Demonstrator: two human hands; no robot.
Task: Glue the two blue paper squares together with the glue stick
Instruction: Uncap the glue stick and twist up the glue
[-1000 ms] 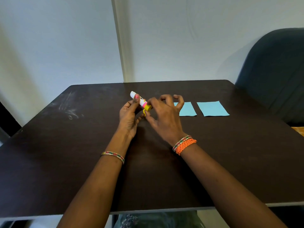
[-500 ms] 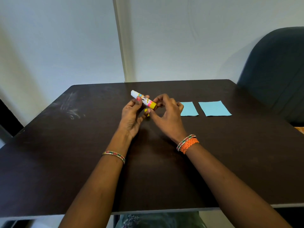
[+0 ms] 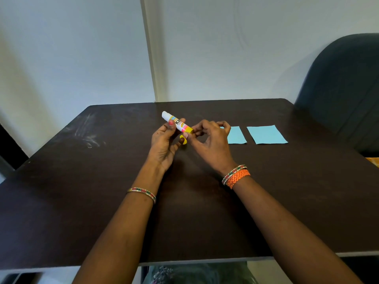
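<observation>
My left hand (image 3: 164, 144) holds a glue stick (image 3: 177, 124) above the table, tilted, with its white end up and to the left. The thumb and fingers of my right hand (image 3: 211, 140) pinch the stick's yellow lower end. A small yellow piece (image 3: 183, 139), possibly the cap, sits between my left hand's lower fingers. Two blue paper squares lie flat on the dark table (image 3: 82, 201), side by side to the right of my hands. My right hand hides part of the left square (image 3: 236, 136). The right square (image 3: 266, 134) is in full view.
A dark upholstered chair (image 3: 344, 89) stands at the table's far right corner. A pale wall rises directly behind the table's back edge. Scuff marks (image 3: 88, 136) show on the left part of the table. The near edge runs just in front of my forearms.
The right hand's fingers have curled in from a loose spread to a pinch on the stick's yellow end. The stick has turned so that its label faces me. The squares have not moved.
</observation>
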